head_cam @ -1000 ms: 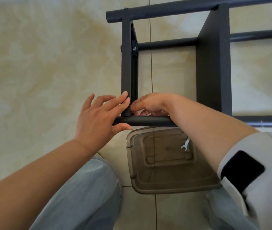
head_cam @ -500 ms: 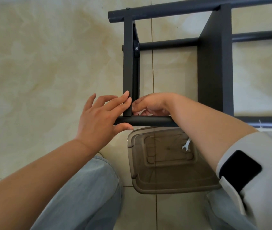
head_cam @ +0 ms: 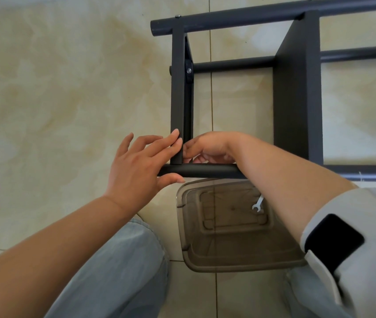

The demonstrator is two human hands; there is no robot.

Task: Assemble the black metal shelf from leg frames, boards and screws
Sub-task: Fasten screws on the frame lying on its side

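Shelf (head_cam: 297, 88) lay sideways on floor, 2 boards mounted | left hand (head_cam: 141, 166) flat, steadying corner board (head_cam: 178, 99) | right hand (head_cam: 207, 149) curled inside joint, contents hidden | corner fastening apparently pending

Two bare hands are showing, the left hand (head_cam: 141, 166) and the right hand (head_cam: 207, 146), and both are touching one black metal shelf frame (head_cam: 297, 92). One smoky transparent plastic bin (head_cam: 239, 255) is sitting on the tiled floor, holding one small silver wrench (head_cam: 257, 204). One silver screw head (head_cam: 189, 70) is showing on the frame's inner bracket.
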